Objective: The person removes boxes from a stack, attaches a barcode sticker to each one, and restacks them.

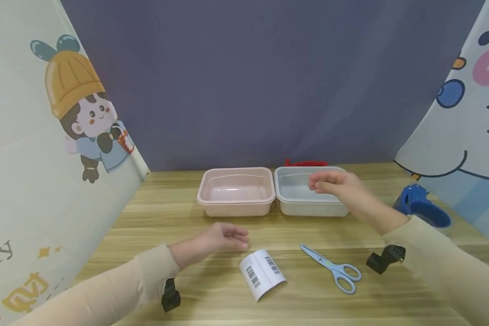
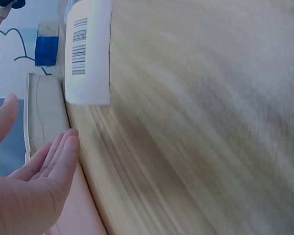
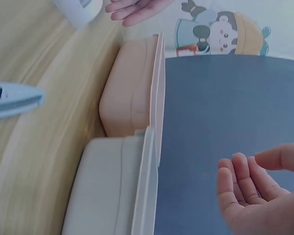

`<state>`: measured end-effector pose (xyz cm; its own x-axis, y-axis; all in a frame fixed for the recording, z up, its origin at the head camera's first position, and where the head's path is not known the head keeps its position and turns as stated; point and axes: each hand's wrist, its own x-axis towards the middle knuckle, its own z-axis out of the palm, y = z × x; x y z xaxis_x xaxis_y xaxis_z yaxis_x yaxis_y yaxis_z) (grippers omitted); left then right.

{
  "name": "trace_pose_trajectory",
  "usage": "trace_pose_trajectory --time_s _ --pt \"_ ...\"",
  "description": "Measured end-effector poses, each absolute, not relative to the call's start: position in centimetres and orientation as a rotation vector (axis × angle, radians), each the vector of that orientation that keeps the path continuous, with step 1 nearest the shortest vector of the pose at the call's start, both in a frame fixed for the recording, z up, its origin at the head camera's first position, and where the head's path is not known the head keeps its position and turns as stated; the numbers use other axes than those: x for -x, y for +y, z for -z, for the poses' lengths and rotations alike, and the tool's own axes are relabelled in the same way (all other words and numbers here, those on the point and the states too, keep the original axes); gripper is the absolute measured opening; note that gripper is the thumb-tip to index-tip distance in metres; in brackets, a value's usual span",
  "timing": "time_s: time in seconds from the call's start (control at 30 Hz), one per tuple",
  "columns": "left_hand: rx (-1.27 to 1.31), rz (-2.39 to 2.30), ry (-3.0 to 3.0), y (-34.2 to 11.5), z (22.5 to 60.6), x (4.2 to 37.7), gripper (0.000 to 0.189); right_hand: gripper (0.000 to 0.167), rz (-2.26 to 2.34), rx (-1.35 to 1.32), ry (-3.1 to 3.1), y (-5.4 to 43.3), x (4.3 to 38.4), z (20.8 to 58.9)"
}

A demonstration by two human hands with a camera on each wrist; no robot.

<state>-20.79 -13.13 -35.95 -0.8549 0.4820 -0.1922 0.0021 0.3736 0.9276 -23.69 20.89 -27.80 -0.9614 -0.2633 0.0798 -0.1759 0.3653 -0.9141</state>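
My left hand hovers over the table, holding nothing, its fingers relaxed and spread a little. Just beside it lies a curled white paper printed with barcodes; in the left wrist view the paper bows up beyond the fingertips. My right hand is raised over the light grey plastic bin, fingers loosely bent with nothing between them. The right wrist view shows that hand above the bin's rim level. Light blue scissors lie to the right of the paper, blades pointing up-left.
A pink plastic bin stands directly left of the grey one at the table's back. Behind the grey bin, a red object partly shows. A blue tape dispenser sits at the right edge. Printed curtains enclose the wooden table.
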Motion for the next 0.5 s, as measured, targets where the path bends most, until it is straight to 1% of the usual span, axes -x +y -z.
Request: trace_pose_trajectory --time_s 0.13,0.3,0.5 --pt "-0.406 -1.49 2.158 -12.9 36.0 20.1 0.047 0.038 1.709 0.481 2.482 20.1 23.5 28.4" --pt "-0.371 -1.462 2.13 -12.4 36.1 19.4 0.045 0.038 1.768 0.558 2.396 19.1 23.4 29.4" --pt "-0.359 -1.412 2.187 -12.0 36.4 19.0 0.039 0.041 1.731 0.572 2.335 17.4 23.2 30.5"
